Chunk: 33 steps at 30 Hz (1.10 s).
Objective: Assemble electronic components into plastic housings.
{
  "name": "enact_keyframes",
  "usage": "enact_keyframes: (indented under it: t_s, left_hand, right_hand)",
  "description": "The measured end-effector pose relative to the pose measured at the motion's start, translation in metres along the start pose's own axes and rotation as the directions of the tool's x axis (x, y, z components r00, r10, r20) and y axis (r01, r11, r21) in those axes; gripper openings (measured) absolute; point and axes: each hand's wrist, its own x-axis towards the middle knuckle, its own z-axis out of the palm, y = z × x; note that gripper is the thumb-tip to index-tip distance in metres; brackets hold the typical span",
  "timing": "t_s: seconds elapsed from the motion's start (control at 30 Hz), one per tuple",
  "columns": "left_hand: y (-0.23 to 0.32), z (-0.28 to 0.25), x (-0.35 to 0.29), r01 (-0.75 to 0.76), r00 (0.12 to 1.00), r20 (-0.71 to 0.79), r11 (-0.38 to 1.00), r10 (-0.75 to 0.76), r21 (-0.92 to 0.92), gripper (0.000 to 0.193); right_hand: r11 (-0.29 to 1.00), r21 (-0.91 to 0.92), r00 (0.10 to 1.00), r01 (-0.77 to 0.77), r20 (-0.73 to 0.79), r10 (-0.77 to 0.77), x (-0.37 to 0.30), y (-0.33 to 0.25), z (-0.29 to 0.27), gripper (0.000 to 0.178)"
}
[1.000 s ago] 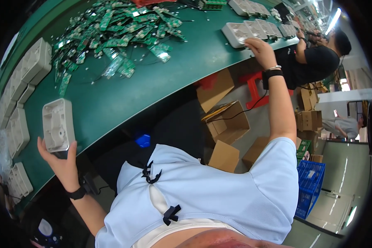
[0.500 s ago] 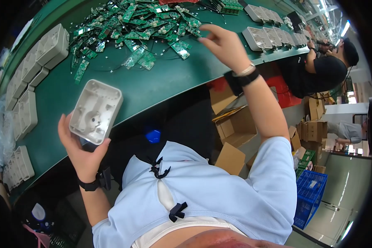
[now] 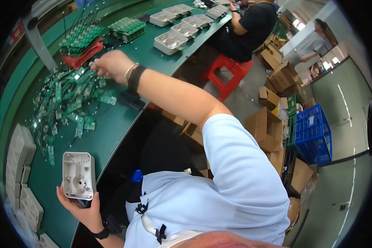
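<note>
My left hand (image 3: 83,211) grips a white plastic housing (image 3: 90,175) by its lower end, thumb on one side and fingers on the other. The housing's open side faces up, showing moulded posts and a round hole inside. My right hand (image 3: 113,65) is stretched out over the far edge of a heap of green circuit boards (image 3: 72,101) with thin wires. Its fingertips are drawn together in a pinch. Whatever they hold, if anything, is too small to make out. Just beyond it lies a red bag (image 3: 83,56).
Boards stand in stacks (image 3: 127,29) at the back of the green table (image 3: 111,128). White housings line the left edge (image 3: 18,155) and the far right (image 3: 169,41). A person in black (image 3: 252,31) sits alongside on a red stool (image 3: 227,72). Cardboard boxes (image 3: 264,128) and a blue crate (image 3: 314,134) occupy the floor.
My view has turned toward the right. My right hand has reached to the far side of the heap, and its fingers have closed together. My left hand still holds the housing.
</note>
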Motion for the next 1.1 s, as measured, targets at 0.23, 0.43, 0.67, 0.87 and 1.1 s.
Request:
enact_keyframes:
  t_s: [0.23, 0.43, 0.67, 0.87, 1.1]
  left_hand:
    - [-0.008, -0.003, 0.003, 0.092, 0.996, -0.001, 0.992, -0.092, -0.083, 0.115]
    - [-0.005, 0.001, 0.003, 0.088, 0.996, 0.045, 0.99, -0.083, -0.113, 0.113]
    - [0.002, 0.002, -0.003, 0.035, 0.999, 0.041, 0.988, -0.029, -0.153, 0.116]
    - [0.015, 0.014, 0.002, 0.041, 0.999, -0.007, 0.999, -0.042, -0.036, 0.119]
    - [0.018, 0.015, -0.003, -0.025, 1.0, 0.017, 0.996, 0.024, 0.085, 0.118]
  right_hand:
    - [0.597, 0.721, 0.927, -0.352, 0.358, 0.113, -0.009, 0.006, -0.003, 0.01]
    - [0.461, 0.854, 0.947, -0.242, 0.311, -0.079, -0.042, 0.021, 0.032, 0.006]
    - [0.774, 0.627, 0.952, -0.086, 0.28, -0.121, -0.145, 0.048, 0.098, 0.021]
    - [0.873, 0.462, 0.94, 0.157, 0.2, -0.275, -0.193, 0.067, 0.12, 0.012]
    - [0.889, 0.007, 0.858, 0.458, 0.257, -0.445, -0.201, 0.066, 0.138, 0.01]
